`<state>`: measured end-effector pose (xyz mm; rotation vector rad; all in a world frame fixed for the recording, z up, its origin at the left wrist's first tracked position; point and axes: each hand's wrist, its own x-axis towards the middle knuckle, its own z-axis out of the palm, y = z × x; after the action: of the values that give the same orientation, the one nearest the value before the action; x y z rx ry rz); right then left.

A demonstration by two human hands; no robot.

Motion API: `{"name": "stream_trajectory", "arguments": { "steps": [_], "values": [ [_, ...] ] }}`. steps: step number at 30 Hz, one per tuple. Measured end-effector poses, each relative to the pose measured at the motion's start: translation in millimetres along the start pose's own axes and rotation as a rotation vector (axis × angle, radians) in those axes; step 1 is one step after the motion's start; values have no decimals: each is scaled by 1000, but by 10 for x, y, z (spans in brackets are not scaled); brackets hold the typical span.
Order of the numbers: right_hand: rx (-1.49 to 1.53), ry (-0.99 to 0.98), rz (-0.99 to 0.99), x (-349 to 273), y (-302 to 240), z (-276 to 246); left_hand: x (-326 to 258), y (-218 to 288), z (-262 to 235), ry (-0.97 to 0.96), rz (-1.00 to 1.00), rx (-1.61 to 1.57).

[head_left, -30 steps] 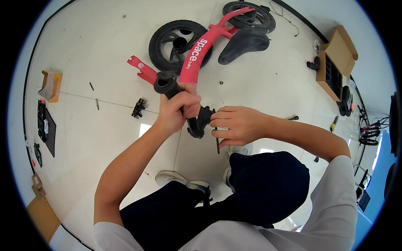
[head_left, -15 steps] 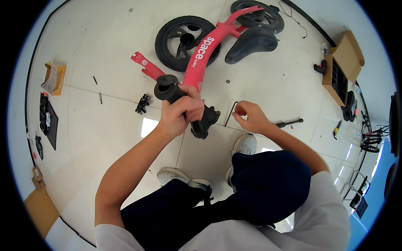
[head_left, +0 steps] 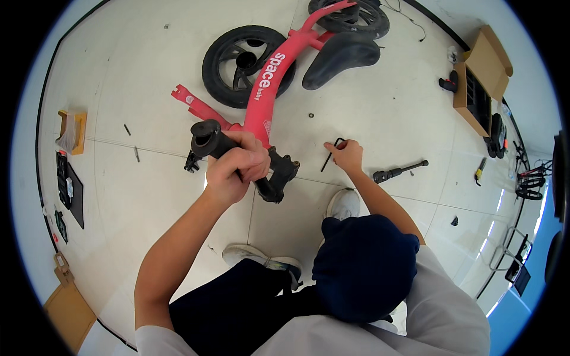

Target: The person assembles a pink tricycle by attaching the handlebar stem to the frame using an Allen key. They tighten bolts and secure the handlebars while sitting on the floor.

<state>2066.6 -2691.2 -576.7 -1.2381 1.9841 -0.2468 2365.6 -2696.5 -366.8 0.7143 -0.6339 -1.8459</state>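
My left hand (head_left: 236,168) is closed around a black handlebar (head_left: 205,137) with a stem clamp (head_left: 280,175) and holds it above the floor, right beside the red balance-bike frame (head_left: 267,95). The frame lies on the tiled floor with its black front wheel (head_left: 237,56), black saddle (head_left: 341,53) and rear wheel (head_left: 351,15). To the right, my right hand (head_left: 345,156) reaches down to the floor with its fingertips on the bent end of a black L-shaped hex key (head_left: 328,160).
A black rod-like part (head_left: 399,172) lies right of the hex key and a small washer (head_left: 310,115) lies above it. An open cardboard box (head_left: 482,70) stands at the upper right. Small black parts (head_left: 191,161), a cardboard tray (head_left: 71,124) and a yellow-handled tool (head_left: 480,171) are scattered around.
My right hand left the handlebar stem and moved right and down to the floor with the hex key. My left hand kept its grip on the handlebar.
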Motion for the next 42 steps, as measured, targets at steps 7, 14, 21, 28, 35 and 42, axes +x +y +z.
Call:
{"name": "stream_trajectory", "arguments": {
  "steps": [7, 14, 21, 28, 35, 42],
  "values": [
    [-176, -84, -247, 103, -74, -55, 68, -31, 10, -17, -2, 34],
    [97, -829, -185, -324, -1179, -889, 66, -21, -24, -24, -43, 30],
    [-310, -883, -919, -494, -1725, -1084, 56, 19, 33, 26, -95, 43],
    [-509, -914, -1195, -348, -1821, -1028, -37, -1, -26, -57, -19, -28],
    [-641, -966, -1387, -265, -1948, -978, -115, 26, 26, -4, 36, 43],
    [-812, -1112, -1434, -240, -2172, -1026, -223, 91, 99, 25, 103, 34]
  ]
}}
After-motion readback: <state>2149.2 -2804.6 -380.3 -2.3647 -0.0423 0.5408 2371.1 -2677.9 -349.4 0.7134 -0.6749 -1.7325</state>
